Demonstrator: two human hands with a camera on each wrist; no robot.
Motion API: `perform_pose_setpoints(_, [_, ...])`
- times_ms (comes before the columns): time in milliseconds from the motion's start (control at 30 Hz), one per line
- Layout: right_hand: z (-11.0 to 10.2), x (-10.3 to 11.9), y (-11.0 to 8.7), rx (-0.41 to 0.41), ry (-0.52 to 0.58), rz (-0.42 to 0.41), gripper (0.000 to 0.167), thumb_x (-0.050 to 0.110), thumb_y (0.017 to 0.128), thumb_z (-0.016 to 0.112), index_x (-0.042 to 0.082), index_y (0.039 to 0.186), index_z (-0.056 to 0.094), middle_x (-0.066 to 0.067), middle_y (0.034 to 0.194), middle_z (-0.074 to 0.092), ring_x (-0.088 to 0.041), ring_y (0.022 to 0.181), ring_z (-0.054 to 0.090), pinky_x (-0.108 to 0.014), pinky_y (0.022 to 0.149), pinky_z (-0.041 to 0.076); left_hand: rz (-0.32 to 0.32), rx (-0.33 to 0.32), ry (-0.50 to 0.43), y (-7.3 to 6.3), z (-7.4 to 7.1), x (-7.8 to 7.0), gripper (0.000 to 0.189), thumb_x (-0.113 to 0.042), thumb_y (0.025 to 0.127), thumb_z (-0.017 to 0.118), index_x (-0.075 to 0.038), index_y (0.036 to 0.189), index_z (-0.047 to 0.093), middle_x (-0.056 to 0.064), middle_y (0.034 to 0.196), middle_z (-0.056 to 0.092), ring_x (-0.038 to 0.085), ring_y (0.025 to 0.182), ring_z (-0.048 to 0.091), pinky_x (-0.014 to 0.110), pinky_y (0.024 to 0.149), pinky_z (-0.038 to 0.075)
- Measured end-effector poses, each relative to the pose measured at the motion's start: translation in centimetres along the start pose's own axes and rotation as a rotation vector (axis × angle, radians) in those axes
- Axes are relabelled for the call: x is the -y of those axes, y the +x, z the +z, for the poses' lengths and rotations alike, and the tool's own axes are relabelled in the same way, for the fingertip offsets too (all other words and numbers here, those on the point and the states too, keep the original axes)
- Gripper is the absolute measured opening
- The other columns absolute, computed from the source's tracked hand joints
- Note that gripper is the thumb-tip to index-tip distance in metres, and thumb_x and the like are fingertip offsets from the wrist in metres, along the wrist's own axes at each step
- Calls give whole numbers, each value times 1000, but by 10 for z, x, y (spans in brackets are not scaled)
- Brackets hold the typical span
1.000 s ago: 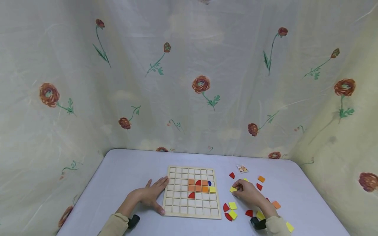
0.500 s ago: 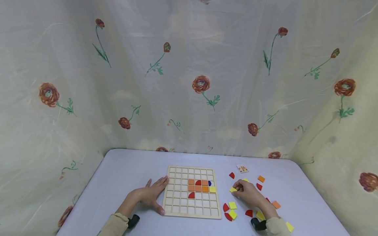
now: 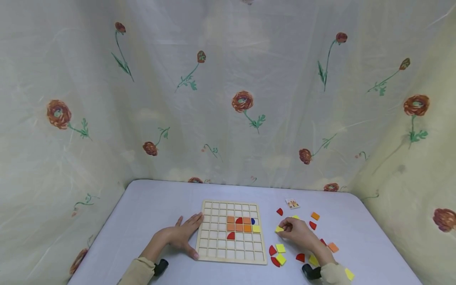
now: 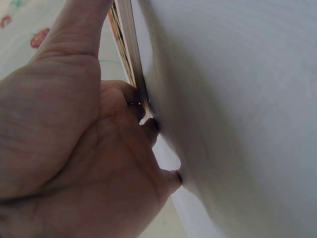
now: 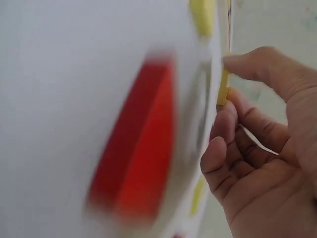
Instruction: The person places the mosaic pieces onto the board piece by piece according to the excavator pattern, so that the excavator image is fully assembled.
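Note:
A pale wooden grid board [image 3: 213, 253] lies on the table, with orange squares [image 3: 239, 227], two red quarter-circle pieces [image 3: 231, 236], a blue piece [image 3: 253, 221] and a yellow square [image 3: 256, 228] set in its cells. My left hand [image 3: 182, 234] is spread along the board's left edge, fingertips and thumb at the frame; the left wrist view shows the fingers against the board's side [image 4: 132, 49]. Right of the board, my right hand [image 3: 296, 231] pinches a yellow tile [image 3: 279, 229] between thumb and fingers. The right wrist view shows that tile [image 5: 224, 87] edge-on.
Loose yellow squares [image 3: 280, 248] and red quarter-circles [image 3: 272, 250] lie between the board and my right forearm. More red, orange [image 3: 315, 216] and yellow pieces are scattered around that arm. A small printed card [image 3: 292, 204] lies near the back. A flowered curtain [image 3: 242, 158] surrounds the table.
My right hand has shifted slightly left toward the board with the yellow tile. The left hand and the board have stayed in place.

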State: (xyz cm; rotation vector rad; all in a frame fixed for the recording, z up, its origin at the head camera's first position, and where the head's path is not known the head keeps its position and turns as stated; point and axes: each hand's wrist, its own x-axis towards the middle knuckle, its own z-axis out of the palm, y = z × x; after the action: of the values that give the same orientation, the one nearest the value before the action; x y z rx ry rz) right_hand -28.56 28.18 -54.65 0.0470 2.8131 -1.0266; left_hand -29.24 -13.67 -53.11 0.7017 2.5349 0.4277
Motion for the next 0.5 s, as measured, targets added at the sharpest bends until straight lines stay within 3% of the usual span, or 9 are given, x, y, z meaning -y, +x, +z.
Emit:
perform_pose_setpoints(100, [9,24,-6,53,-3,-80,25,22,78,81,13,97,66,1,85,61,-14,77,53,-24,67,48,1,1,3,-1,0,1,130,-63,62,78,-9,156,7,7,164,-1,27,152,0,61,119,-1])
perform_pose_setpoints(300, [36,72,-13,221,-40,-326,21,21,81,78,12,97,67,1,88,61,-13,78,52,-21,65,47,1,-3,-2,1,2,3,130,-63,62,79,-10,156,6,7,164,-1,26,152,0,60,119,0])
perform_pose_setpoints(500, [55,90,-8,231,-94,-451,16,17,82,77,12,95,69,4,85,62,-8,73,51,-19,63,46,11,-3,11,2,2,3,130,-65,62,78,-10,156,5,7,164,-2,26,152,0,61,119,0])
